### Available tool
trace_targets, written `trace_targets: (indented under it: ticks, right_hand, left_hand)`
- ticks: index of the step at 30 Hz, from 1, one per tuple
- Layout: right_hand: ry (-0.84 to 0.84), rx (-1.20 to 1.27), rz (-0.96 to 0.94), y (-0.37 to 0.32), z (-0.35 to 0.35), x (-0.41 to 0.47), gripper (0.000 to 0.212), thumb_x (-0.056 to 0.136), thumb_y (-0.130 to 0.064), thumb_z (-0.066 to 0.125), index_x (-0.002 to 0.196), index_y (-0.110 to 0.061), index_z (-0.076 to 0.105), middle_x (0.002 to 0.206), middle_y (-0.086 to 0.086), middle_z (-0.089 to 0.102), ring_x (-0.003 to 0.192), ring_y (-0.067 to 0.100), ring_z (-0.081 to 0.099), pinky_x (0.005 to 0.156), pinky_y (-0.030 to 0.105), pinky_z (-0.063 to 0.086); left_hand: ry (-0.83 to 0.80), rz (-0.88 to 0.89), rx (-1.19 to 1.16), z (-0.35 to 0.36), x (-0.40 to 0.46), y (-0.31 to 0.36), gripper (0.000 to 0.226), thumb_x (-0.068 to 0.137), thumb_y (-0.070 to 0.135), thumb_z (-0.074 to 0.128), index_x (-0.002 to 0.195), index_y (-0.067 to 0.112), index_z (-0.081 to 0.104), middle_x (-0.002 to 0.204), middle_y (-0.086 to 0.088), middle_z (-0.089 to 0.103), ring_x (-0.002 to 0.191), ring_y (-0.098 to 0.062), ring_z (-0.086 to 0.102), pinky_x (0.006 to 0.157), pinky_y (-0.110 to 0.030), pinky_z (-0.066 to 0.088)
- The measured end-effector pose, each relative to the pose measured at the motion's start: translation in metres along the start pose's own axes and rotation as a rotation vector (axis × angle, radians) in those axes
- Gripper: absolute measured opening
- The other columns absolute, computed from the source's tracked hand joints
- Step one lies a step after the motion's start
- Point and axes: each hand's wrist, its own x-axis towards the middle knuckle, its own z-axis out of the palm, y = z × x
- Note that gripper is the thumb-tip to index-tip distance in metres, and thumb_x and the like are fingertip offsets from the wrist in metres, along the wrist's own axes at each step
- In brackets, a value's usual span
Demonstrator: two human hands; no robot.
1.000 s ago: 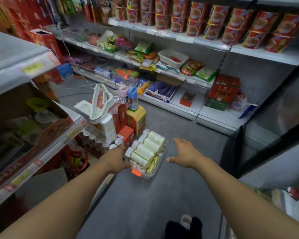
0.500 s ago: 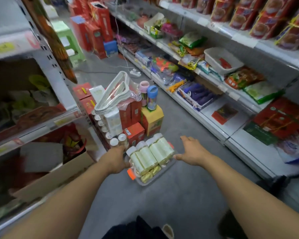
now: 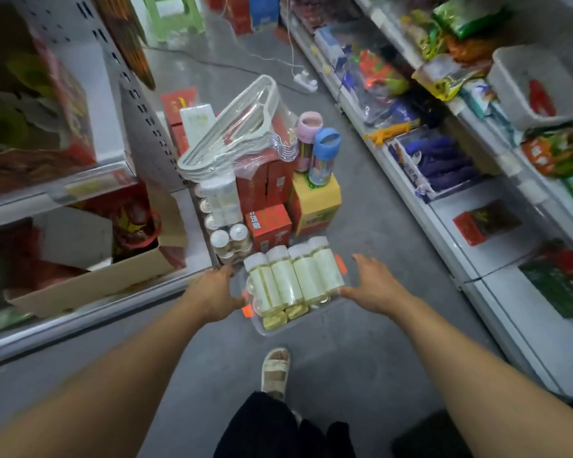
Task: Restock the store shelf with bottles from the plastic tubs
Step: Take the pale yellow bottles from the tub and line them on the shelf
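Observation:
A clear plastic tub (image 3: 262,328) with orange latches sits low on the grey floor in front of me. Several pale yellow bottles (image 3: 295,276) with white caps lie on their sides in it, and more show underneath. My left hand (image 3: 217,292) holds the tub's left side by an orange latch, its fingertips hidden behind the rim. At the tub's right side is my right hand (image 3: 371,285), fingers straight and thumb touching the rim.
Just beyond the tub stand red and yellow boxes (image 3: 268,226), small jars, a bag of hangers (image 3: 239,133) and two tumblers (image 3: 325,157). Stocked shelves line the right (image 3: 477,233) and left (image 3: 90,186). My sandalled foot (image 3: 275,368) is behind the tub; a power strip (image 3: 305,79) lies further along the aisle.
I have leaned forward and down, so the tub looks closer. My right hand has moved in from the air to the tub's right rim. My left hand stays at the left side.

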Motion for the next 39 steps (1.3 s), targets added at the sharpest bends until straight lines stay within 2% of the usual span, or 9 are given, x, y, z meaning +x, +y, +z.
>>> trace_targets:
  ticks: [9,12,20,24,27,31,34,36,39]
  right_hand:
    - [-0.074,-0.002,-0.018,0.024,-0.007,0.088,0.071,0.091,-0.030,0.062,0.147,-0.010,0.025,0.150,0.012,0.033,0.137,0.031,0.030,0.111,0.036,0.021]
    - [-0.112,-0.041,-0.031,0.034,-0.008,0.118,0.071,0.092,-0.030,0.060,0.148,-0.009,0.023,0.150,0.014,0.033,0.136,0.033,0.031,0.111,0.037,0.022]
    - [-0.181,-0.075,-0.074,0.073,0.016,0.207,0.064,0.090,-0.027,0.064,0.141,-0.004,0.034,0.145,0.018,0.039,0.133,0.034,0.034,0.104,0.035,0.029]
    - [-0.185,-0.076,-0.077,0.102,0.051,0.249,0.061,0.082,-0.035,0.070,0.131,-0.010,0.043,0.129,0.014,0.052,0.118,0.033,0.047,0.089,0.033,0.037]
    - [-0.180,-0.099,-0.066,0.125,0.083,0.280,0.062,0.081,-0.040,0.070,0.127,-0.008,0.043,0.121,0.014,0.054,0.112,0.033,0.050,0.079,0.031,0.037]
    - [-0.179,-0.104,-0.016,0.150,0.124,0.322,0.070,0.082,-0.043,0.068,0.133,-0.006,0.038,0.129,0.018,0.049,0.119,0.035,0.046,0.091,0.037,0.040]
    - [-0.166,-0.083,0.029,0.164,0.149,0.351,0.085,0.084,-0.046,0.065,0.146,-0.005,0.024,0.144,0.019,0.036,0.131,0.035,0.037,0.105,0.038,0.033]
    - [-0.166,-0.018,0.063,0.171,0.164,0.369,0.089,0.084,-0.049,0.065,0.149,-0.008,0.019,0.146,0.018,0.032,0.133,0.034,0.036,0.107,0.038,0.031]
    - [-0.150,0.114,0.095,0.183,0.186,0.393,0.091,0.079,-0.055,0.066,0.148,-0.016,0.022,0.144,0.012,0.033,0.131,0.031,0.038,0.106,0.039,0.033]
  left_hand:
    - [-0.059,-0.128,-0.148,0.025,0.070,0.013,0.061,0.082,0.038,0.071,0.132,0.013,0.045,0.136,-0.008,0.052,0.121,-0.024,0.052,0.095,-0.034,0.044]
    - [-0.079,-0.182,-0.196,0.040,0.088,0.017,0.066,0.083,0.040,0.069,0.137,0.013,0.041,0.139,-0.010,0.049,0.124,-0.025,0.049,0.097,-0.034,0.041]
    - [-0.049,-0.388,-0.311,0.098,0.131,0.022,0.069,0.084,0.047,0.066,0.139,0.015,0.039,0.137,-0.011,0.051,0.121,-0.027,0.051,0.095,-0.034,0.042]
    - [-0.053,-0.472,-0.395,0.134,0.153,0.020,0.072,0.083,0.047,0.067,0.141,0.014,0.038,0.140,-0.012,0.048,0.124,-0.029,0.049,0.097,-0.035,0.040]
    - [-0.043,-0.494,-0.409,0.163,0.175,0.015,0.075,0.082,0.049,0.066,0.141,0.011,0.037,0.140,-0.015,0.047,0.124,-0.031,0.049,0.098,-0.037,0.040]
    - [-0.030,-0.535,-0.439,0.198,0.212,0.003,0.077,0.083,0.048,0.066,0.142,0.009,0.035,0.142,-0.016,0.044,0.126,-0.032,0.047,0.099,-0.038,0.039]
    - [0.003,-0.582,-0.439,0.224,0.241,-0.012,0.081,0.081,0.053,0.065,0.142,0.010,0.034,0.143,-0.015,0.044,0.126,-0.032,0.047,0.098,-0.039,0.040]
    - [0.016,-0.603,-0.451,0.242,0.258,-0.022,0.085,0.079,0.056,0.065,0.143,0.009,0.033,0.144,-0.016,0.043,0.127,-0.033,0.046,0.098,-0.040,0.040]
    - [0.009,-0.615,-0.490,0.265,0.280,-0.037,0.091,0.076,0.061,0.063,0.145,0.010,0.030,0.146,-0.017,0.040,0.129,-0.035,0.044,0.100,-0.042,0.039]
